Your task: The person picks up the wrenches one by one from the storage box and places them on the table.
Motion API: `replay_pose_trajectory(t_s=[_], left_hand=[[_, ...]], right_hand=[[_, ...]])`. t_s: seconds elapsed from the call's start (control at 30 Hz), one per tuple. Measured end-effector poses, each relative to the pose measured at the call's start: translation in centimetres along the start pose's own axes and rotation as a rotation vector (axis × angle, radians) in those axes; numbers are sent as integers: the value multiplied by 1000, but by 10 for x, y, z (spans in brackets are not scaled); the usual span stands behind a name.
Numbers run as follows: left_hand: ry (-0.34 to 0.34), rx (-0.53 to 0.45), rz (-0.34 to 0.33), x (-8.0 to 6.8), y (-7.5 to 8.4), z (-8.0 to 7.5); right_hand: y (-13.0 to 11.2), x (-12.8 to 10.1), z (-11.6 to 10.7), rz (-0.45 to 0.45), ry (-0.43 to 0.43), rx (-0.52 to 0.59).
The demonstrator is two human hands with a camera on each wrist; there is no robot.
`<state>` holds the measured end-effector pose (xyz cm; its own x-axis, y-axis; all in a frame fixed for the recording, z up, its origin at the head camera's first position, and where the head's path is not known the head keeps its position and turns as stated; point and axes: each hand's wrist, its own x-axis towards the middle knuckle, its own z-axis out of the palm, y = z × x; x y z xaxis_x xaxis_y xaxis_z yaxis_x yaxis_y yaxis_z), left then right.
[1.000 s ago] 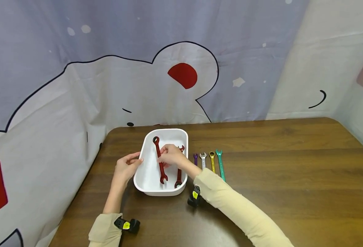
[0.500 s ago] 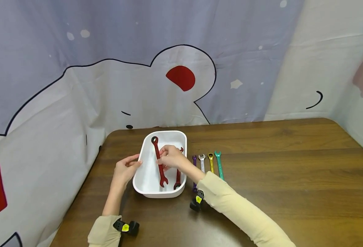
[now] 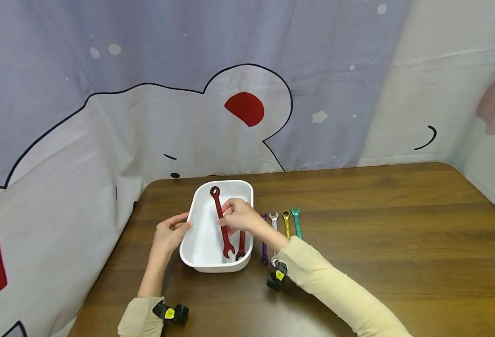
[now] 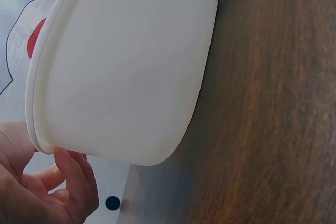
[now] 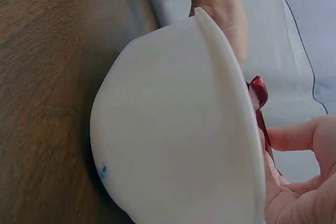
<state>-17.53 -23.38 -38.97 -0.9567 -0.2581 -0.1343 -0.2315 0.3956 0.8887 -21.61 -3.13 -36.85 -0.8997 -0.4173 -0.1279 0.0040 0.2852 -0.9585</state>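
In the head view a white plastic tub (image 3: 199, 243) stands on the table, and two red wrenches are in it. My left hand (image 3: 168, 238) pinches its left rim, thumb on top and fingers under the lip, as the left wrist view also shows at the tub's corner (image 4: 121, 77). Over the inside of the tub, my right hand (image 3: 242, 217) pinches one red wrench (image 3: 227, 242) by the middle of its handle, ring end away and open end toward me. The other red wrench (image 3: 241, 244) lies along the right wall, its far part hidden behind that hand.
Right of the tub several wrenches lie in a row: purple (image 3: 265, 248), silver (image 3: 274, 220), yellow (image 3: 287, 222) and green (image 3: 296, 222). My right sleeve (image 3: 336, 281) passes over the near side of them. A patterned curtain (image 3: 167, 117) hangs behind the wooden table (image 3: 378, 234).
My right hand has shifted the red wrench it holds slightly right and up within the tub. My left hand keeps its hold on the rim. The head view has tilted a little.
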Motion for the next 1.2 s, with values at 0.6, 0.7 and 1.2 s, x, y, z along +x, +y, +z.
replay_pose_trajectory(t_s=[0.6, 0.7, 1.2], left_hand=[[-8, 2, -27, -2, -1, 1], [-14, -5, -23, -1, -2, 1], [-25, -13, 1, 1, -5, -1]], right_hand=[[3, -30, -26, -26, 26, -17], [6, -33, -29, -29, 30, -6], [8, -42, -51, -37, 4, 4]])
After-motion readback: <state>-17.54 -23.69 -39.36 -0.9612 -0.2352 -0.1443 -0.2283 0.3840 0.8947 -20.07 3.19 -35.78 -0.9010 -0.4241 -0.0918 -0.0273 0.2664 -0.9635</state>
